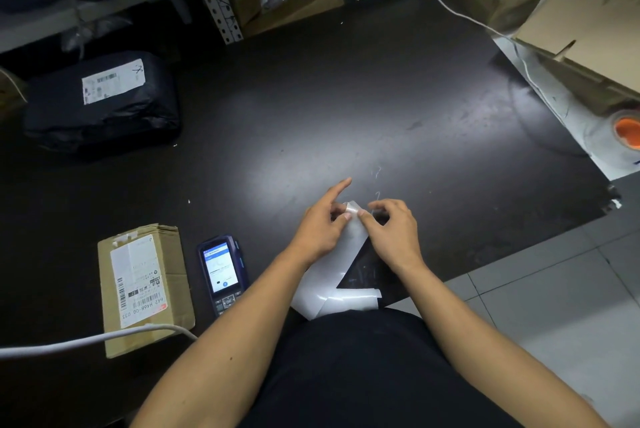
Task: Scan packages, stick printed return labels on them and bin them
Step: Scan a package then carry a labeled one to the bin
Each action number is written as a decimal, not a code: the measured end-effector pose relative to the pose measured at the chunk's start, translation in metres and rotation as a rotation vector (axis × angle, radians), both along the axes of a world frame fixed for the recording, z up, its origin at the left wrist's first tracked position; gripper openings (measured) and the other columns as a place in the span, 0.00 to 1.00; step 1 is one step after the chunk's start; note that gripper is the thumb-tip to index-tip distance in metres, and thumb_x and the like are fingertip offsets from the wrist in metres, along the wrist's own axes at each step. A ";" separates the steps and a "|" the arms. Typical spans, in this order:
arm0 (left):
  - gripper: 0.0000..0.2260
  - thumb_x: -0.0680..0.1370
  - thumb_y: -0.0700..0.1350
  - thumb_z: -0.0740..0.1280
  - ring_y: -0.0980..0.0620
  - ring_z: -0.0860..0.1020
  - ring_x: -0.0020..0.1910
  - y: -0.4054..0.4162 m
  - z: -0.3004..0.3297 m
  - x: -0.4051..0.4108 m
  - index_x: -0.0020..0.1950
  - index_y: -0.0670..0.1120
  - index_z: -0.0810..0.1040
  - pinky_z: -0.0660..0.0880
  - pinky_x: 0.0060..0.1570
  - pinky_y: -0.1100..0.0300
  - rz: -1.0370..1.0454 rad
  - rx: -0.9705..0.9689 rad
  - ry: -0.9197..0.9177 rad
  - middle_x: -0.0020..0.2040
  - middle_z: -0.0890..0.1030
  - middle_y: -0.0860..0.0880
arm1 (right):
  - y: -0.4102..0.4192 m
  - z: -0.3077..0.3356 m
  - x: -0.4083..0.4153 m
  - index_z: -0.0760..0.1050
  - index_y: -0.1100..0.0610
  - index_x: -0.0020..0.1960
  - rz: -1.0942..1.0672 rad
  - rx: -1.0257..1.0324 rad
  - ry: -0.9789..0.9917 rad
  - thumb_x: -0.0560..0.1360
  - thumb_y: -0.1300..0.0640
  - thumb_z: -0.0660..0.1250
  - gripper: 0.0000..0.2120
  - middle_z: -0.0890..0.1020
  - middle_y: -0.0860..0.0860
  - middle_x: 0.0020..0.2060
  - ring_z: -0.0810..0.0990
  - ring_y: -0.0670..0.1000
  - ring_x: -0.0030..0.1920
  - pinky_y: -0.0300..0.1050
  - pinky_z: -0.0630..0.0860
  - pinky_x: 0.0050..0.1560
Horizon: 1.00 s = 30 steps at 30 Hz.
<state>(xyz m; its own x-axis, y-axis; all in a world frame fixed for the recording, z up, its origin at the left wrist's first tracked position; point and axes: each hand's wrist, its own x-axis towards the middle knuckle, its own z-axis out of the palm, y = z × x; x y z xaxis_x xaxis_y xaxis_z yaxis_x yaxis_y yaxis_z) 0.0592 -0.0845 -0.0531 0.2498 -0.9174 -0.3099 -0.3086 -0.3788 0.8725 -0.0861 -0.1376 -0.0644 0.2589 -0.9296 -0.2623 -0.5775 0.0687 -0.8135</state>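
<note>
A shiny white label strip [337, 275] hangs over the black mat [346, 109] in front of the person, and the left hand [323, 225] and right hand [393, 232] both pinch its top end (fingertips close together). To the left lie a handheld scanner [221, 272] and a cardboard box [145, 285], with a black bagged parcel [104, 102] farther back.

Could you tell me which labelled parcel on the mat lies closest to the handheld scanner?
The brown cardboard box, directly left of the scanner; the black bagged parcel lies farther back.
</note>
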 end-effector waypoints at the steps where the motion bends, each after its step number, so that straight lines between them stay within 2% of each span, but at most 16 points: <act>1: 0.28 0.81 0.38 0.65 0.55 0.78 0.50 0.000 0.000 0.000 0.77 0.59 0.63 0.68 0.48 0.77 -0.006 0.000 -0.008 0.47 0.82 0.48 | -0.001 0.000 0.000 0.79 0.53 0.50 -0.011 -0.003 0.000 0.75 0.52 0.71 0.06 0.76 0.47 0.51 0.76 0.51 0.54 0.43 0.72 0.56; 4: 0.28 0.81 0.39 0.65 0.55 0.78 0.53 0.000 -0.003 0.001 0.77 0.58 0.63 0.67 0.49 0.77 -0.029 -0.007 -0.041 0.48 0.83 0.48 | -0.006 -0.001 -0.004 0.80 0.55 0.48 -0.098 -0.003 0.013 0.76 0.55 0.68 0.04 0.78 0.49 0.51 0.77 0.52 0.53 0.46 0.73 0.57; 7: 0.28 0.81 0.39 0.65 0.55 0.78 0.54 0.002 -0.008 0.004 0.77 0.56 0.63 0.67 0.50 0.78 -0.007 0.014 -0.043 0.49 0.83 0.47 | -0.013 0.001 -0.009 0.80 0.59 0.46 -0.193 0.026 0.026 0.77 0.57 0.67 0.06 0.78 0.51 0.51 0.77 0.52 0.51 0.41 0.69 0.51; 10: 0.28 0.80 0.38 0.65 0.49 0.79 0.49 0.004 -0.010 0.005 0.77 0.57 0.63 0.69 0.49 0.74 0.023 0.030 -0.035 0.49 0.83 0.45 | -0.018 0.008 -0.014 0.78 0.57 0.45 -0.316 0.057 -0.016 0.78 0.56 0.65 0.06 0.78 0.51 0.52 0.76 0.49 0.48 0.37 0.66 0.49; 12: 0.29 0.80 0.38 0.65 0.49 0.78 0.44 0.003 -0.004 0.005 0.77 0.57 0.62 0.71 0.49 0.70 0.045 0.052 -0.014 0.51 0.81 0.46 | -0.019 0.013 -0.015 0.77 0.56 0.47 -0.345 0.027 -0.047 0.79 0.55 0.65 0.06 0.77 0.51 0.52 0.76 0.49 0.50 0.40 0.69 0.51; 14: 0.31 0.79 0.38 0.67 0.54 0.75 0.42 0.003 0.004 0.004 0.78 0.57 0.61 0.71 0.50 0.69 0.064 0.072 -0.008 0.55 0.77 0.49 | -0.017 0.017 -0.014 0.76 0.56 0.49 -0.298 -0.061 -0.068 0.80 0.53 0.65 0.06 0.75 0.49 0.52 0.76 0.49 0.52 0.41 0.70 0.53; 16: 0.32 0.78 0.41 0.69 0.55 0.73 0.52 0.003 0.012 0.003 0.78 0.57 0.60 0.70 0.55 0.65 0.112 0.052 -0.125 0.58 0.73 0.52 | -0.014 0.020 -0.011 0.76 0.57 0.51 -0.191 -0.214 -0.063 0.80 0.51 0.66 0.08 0.74 0.48 0.52 0.75 0.49 0.54 0.40 0.69 0.54; 18: 0.28 0.78 0.45 0.67 0.52 0.70 0.56 0.004 0.023 0.001 0.76 0.57 0.63 0.70 0.57 0.59 0.235 -0.003 -0.210 0.53 0.74 0.53 | -0.010 0.022 -0.004 0.77 0.59 0.53 -0.085 -0.365 -0.032 0.80 0.49 0.65 0.13 0.75 0.49 0.51 0.74 0.51 0.54 0.42 0.70 0.53; 21: 0.17 0.81 0.48 0.63 0.52 0.78 0.45 0.000 0.052 -0.001 0.70 0.57 0.70 0.74 0.49 0.58 0.415 -0.025 -0.006 0.39 0.79 0.48 | -0.005 0.026 0.007 0.78 0.60 0.52 -0.036 -0.597 0.054 0.80 0.44 0.60 0.19 0.79 0.51 0.49 0.73 0.51 0.50 0.44 0.71 0.48; 23: 0.14 0.83 0.51 0.60 0.56 0.80 0.38 -0.001 0.071 -0.001 0.69 0.55 0.71 0.73 0.41 0.66 0.441 -0.004 0.168 0.36 0.81 0.48 | -0.003 0.030 0.014 0.78 0.59 0.50 -0.048 -0.719 0.114 0.81 0.41 0.57 0.22 0.81 0.52 0.47 0.73 0.52 0.48 0.47 0.70 0.44; 25: 0.13 0.84 0.53 0.59 0.59 0.80 0.33 0.000 0.085 0.001 0.67 0.53 0.71 0.71 0.31 0.73 0.466 0.017 0.334 0.38 0.83 0.46 | -0.002 0.034 0.020 0.78 0.58 0.49 -0.048 -0.805 0.157 0.82 0.40 0.55 0.23 0.81 0.52 0.47 0.73 0.52 0.47 0.48 0.70 0.41; 26: 0.14 0.83 0.54 0.60 0.60 0.80 0.32 0.001 0.088 0.002 0.66 0.52 0.71 0.71 0.30 0.72 0.480 0.027 0.378 0.40 0.83 0.46 | -0.001 0.034 0.023 0.78 0.58 0.49 -0.041 -0.834 0.168 0.82 0.40 0.54 0.23 0.81 0.52 0.46 0.72 0.52 0.47 0.49 0.69 0.41; 28: 0.17 0.81 0.55 0.63 0.61 0.80 0.32 0.005 0.091 0.007 0.67 0.50 0.71 0.72 0.35 0.65 0.508 0.048 0.402 0.43 0.85 0.46 | 0.002 0.034 0.027 0.77 0.57 0.50 -0.010 -0.881 0.174 0.81 0.39 0.54 0.23 0.81 0.52 0.46 0.72 0.52 0.47 0.49 0.68 0.40; 30: 0.19 0.79 0.51 0.68 0.61 0.81 0.34 0.010 0.088 0.015 0.69 0.50 0.71 0.71 0.39 0.62 0.532 0.062 0.359 0.43 0.85 0.48 | 0.007 0.032 0.029 0.76 0.57 0.50 0.032 -0.923 0.162 0.81 0.39 0.54 0.23 0.81 0.52 0.46 0.72 0.52 0.46 0.47 0.66 0.41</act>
